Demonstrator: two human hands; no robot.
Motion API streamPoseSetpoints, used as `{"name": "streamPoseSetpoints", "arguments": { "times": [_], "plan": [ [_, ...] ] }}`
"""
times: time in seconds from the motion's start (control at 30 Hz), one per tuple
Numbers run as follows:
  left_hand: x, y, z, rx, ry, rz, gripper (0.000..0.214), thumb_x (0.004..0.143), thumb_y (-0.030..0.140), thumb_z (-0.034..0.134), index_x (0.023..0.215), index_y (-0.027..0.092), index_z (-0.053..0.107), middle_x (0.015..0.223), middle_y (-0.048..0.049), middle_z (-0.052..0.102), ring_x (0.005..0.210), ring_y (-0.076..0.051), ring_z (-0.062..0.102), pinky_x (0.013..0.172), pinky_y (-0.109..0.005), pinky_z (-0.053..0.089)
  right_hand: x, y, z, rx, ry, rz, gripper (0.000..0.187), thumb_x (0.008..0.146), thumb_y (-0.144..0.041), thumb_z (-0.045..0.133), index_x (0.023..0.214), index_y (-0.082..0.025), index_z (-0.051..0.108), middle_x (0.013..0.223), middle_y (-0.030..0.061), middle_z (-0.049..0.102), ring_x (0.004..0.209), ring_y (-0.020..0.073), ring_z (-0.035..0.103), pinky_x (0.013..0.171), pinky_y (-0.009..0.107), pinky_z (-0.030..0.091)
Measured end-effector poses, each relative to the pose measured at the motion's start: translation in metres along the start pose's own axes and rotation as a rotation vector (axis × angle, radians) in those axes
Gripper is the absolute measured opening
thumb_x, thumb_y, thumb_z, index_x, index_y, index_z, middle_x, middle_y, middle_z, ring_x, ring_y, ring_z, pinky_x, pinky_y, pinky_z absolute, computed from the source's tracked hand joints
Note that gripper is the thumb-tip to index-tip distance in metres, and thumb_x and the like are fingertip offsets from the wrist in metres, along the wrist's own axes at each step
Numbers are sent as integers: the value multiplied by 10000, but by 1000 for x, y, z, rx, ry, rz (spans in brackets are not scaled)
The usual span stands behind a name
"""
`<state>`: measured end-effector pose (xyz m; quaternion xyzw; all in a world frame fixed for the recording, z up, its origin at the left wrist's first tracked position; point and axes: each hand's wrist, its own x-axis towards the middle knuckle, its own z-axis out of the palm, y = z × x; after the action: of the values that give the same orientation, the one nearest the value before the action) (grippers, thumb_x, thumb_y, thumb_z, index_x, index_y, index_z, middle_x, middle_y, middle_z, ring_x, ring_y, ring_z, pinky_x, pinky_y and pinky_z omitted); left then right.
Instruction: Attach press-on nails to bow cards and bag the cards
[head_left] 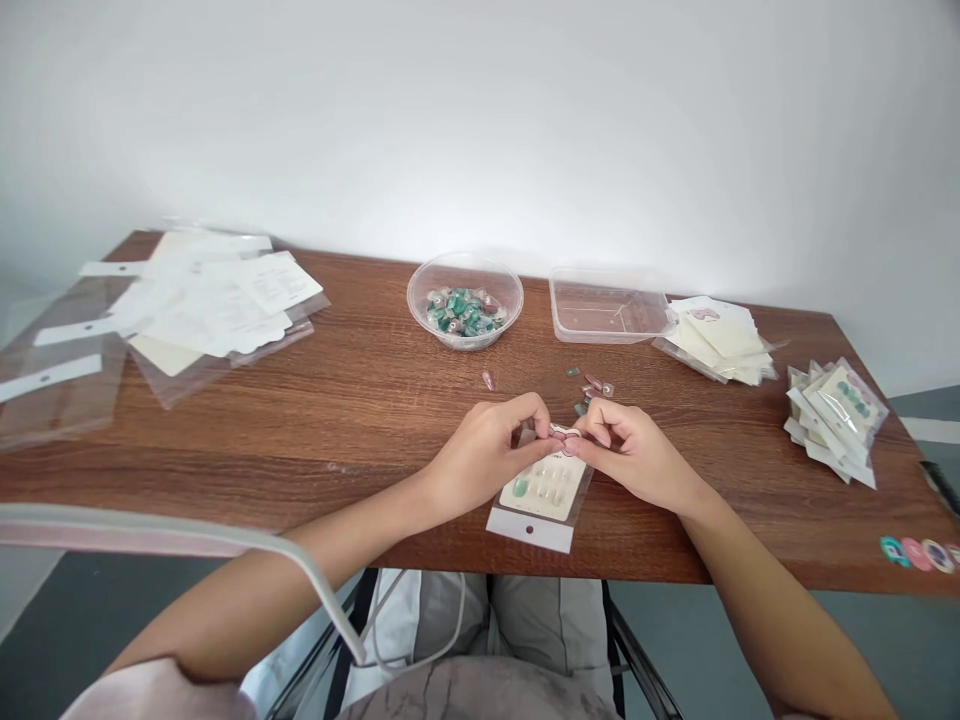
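On the desk before me lies a cream card (553, 488) in a clear bag with a white punched header strip (529, 530). One green press-on nail (520, 487) sits at the card's left, beside several pale clear spots. My left hand (487, 450) pinches with thumb and forefinger over the card's far edge. Opposite it, my right hand (634, 455) pinches too, its fingertips almost meeting the left ones. Something small and pinkish shows between the fingertips, too covered to make out. Loose pink and green press-on nails (594, 384) lie just beyond my right hand.
A round clear bowl (465, 335) holds many green and pink nails. Right of it stands a rectangular clear tray (611, 330), then cream cards (724, 340). Filled packets (836, 420) are piled at right. Papers and bags (202, 300) spread at left. A white curved tube (300, 560) crosses my left forearm.
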<state>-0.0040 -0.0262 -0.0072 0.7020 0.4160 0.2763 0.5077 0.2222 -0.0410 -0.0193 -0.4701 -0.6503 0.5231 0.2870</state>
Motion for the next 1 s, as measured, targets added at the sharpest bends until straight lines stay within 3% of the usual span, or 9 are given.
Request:
{"name": "streamPoseSetpoints", "arguments": {
  "times": [0.1,0.33,0.47,0.67,0.87,1.0],
  "plan": [
    [2,0,-1,-30,10,-10,138,914,243,688,838,188,586,742,51,627,606,-85,460,581,-226,329,1,0,-2,-6,-6,-8,507,947,-491,691,708,-243,319,733,-13,593,691,141,510,621,281,362],
    [9,-8,-9,-272,-99,-10,109,920,245,680,877,173,611,842,3,663,785,-122,607,712,-246,443,4,2,-12,-6,-28,-23,519,944,-485,702,685,-234,329,767,7,636,706,135,509,634,271,414],
    [14,-12,-14,-382,-147,-12,114,910,217,681,841,170,605,782,18,639,733,-101,577,681,-228,424,6,3,-18,48,-48,-5,531,925,-510,721,670,-226,352,842,38,691,736,141,564,681,292,492],
    [18,-9,-23,-567,-225,-161,145,826,193,742,780,153,610,736,30,621,665,-78,562,629,-197,465,6,5,-24,213,-120,57,522,897,-501,765,676,-212,390,985,80,732,837,157,630,769,337,593],
    [17,-5,-24,-625,-196,-272,130,784,177,786,874,141,699,875,-29,714,801,-118,662,736,-246,570,7,6,-28,289,-134,70,525,882,-480,788,686,-215,379,984,79,735,849,163,650,810,381,627],
    [17,-4,-20,-593,-160,-298,141,803,155,741,942,130,742,920,-53,747,822,-130,685,754,-256,567,9,7,-27,290,-124,85,433,875,-452,794,731,-208,466,947,44,704,877,163,662,832,376,629]
  ]
}}
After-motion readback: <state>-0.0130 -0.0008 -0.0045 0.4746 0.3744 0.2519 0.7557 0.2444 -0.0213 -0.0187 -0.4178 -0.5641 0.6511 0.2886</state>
